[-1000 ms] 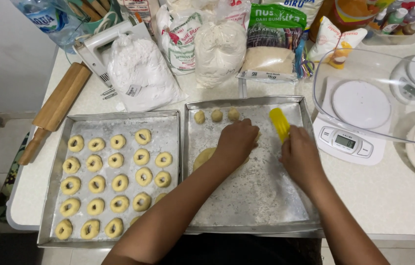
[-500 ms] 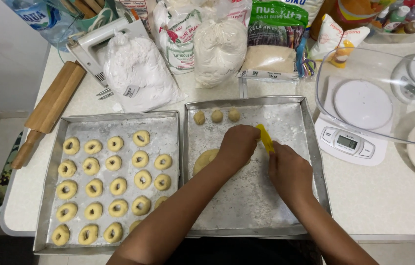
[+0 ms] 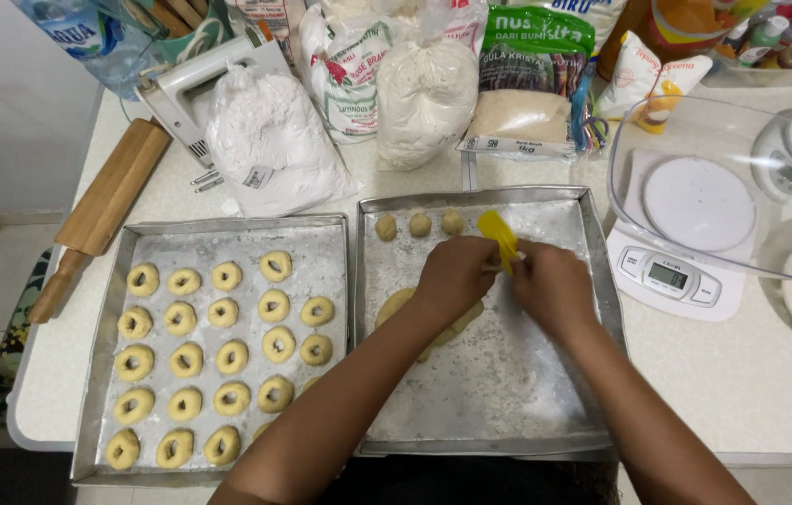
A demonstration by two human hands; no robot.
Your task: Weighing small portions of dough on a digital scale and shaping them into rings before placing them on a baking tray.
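My left hand rests with curled fingers on a flat lump of pale dough in the floured right baking tray. My right hand is closed around a yellow scraper, its blade sticking up between the two hands. Whether the left fingers pinch dough off the blade is hidden. Three small dough balls sit in a row at the tray's far edge. The left tray holds several ring-shaped dough pieces in rows.
A wooden rolling pin lies left of the trays. Bags of flour and sugar and a hand mixer line the back. A clear glass bowl sits on a white digital scale at the right.
My right hand has moved left with the yellow scraper, from the tray's right side to right beside my left hand. The left hand has stayed on the dough.
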